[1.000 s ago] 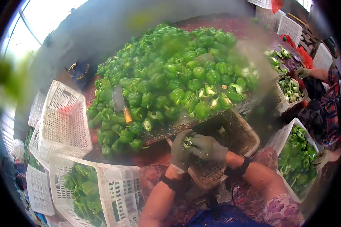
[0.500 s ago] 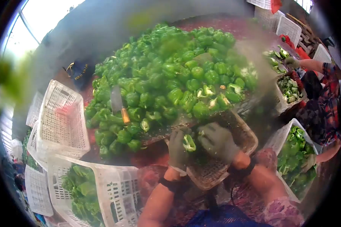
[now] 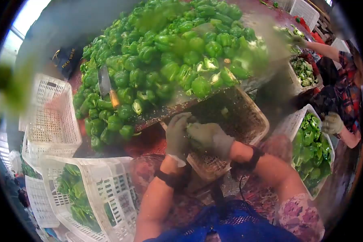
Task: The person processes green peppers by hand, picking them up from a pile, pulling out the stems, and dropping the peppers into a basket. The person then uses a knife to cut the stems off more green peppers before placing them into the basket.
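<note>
Both hands wear pale greenish gloves and meet over a brown crate [image 3: 254, 137] in front of me. My left hand [image 3: 178, 137] is wrapped round a green pepper [image 3: 194, 141], mostly hidden between the hands. My right hand [image 3: 211, 139] presses against the same pepper from the right, its fingers closed. Beyond the hands lies a large heap of green peppers [image 3: 149, 56], several of them cut open at its near edge. A knife [image 3: 105, 82] with an orange handle rests on the heap's left side.
White crates stand at left, an upper one [image 3: 54, 117] and a lower one [image 3: 121, 181] holding green pieces. At right, a co-worker in a checked sleeve [image 3: 349, 92] reaches over a white crate of peppers [image 3: 310, 149]. A dark blue cloth item [image 3: 64, 60] lies behind the heap.
The view has tilted down and shifted right. My hands have come together, covering the cut pepper that showed between them. The co-worker's lower hand has lifted off the peppers to the crate's edge.
</note>
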A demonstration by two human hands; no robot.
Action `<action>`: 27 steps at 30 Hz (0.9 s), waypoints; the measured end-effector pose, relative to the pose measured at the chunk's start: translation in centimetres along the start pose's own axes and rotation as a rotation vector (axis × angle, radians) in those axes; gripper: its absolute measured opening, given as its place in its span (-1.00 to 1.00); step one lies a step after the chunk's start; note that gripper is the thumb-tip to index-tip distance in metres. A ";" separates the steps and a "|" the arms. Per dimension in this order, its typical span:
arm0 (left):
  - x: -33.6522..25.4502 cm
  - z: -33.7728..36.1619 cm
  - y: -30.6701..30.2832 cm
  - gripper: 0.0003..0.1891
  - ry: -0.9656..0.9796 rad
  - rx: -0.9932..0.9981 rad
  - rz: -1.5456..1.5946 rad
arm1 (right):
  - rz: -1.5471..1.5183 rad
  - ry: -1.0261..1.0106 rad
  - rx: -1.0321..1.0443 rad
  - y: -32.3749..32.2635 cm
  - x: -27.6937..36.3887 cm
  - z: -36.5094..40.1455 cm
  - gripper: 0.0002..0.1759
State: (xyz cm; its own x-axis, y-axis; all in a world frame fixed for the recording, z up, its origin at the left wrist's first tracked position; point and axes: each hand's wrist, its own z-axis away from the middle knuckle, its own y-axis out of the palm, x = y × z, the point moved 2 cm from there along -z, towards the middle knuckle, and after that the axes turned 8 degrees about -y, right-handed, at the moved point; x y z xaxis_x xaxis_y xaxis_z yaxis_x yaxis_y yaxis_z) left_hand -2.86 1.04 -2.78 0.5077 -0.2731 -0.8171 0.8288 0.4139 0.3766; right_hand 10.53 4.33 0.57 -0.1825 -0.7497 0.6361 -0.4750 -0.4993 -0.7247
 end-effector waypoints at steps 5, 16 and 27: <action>0.5 -0.4 -0.8 -0.81 0.052 -0.112 0.117 | -0.014 0.023 -0.117 0.7 0.6 -0.3 -0.79; -10.8 7.2 -5.4 -0.59 0.433 0.233 0.334 | 0.010 0.314 -0.264 3.9 -7.6 1.8 -0.68; -11.4 9.2 -3.4 -0.41 0.013 0.545 1.064 | 0.156 0.476 0.764 18.6 -16.8 6.2 -0.54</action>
State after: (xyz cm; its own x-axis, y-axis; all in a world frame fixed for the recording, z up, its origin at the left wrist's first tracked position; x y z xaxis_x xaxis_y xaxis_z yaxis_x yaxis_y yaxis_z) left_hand -9.32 -5.26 9.22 0.9999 -0.0061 0.0137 -0.0137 0.0035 0.9999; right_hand 10.07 4.98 -25.25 -0.6135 -0.6589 0.4352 0.2533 -0.6862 -0.6819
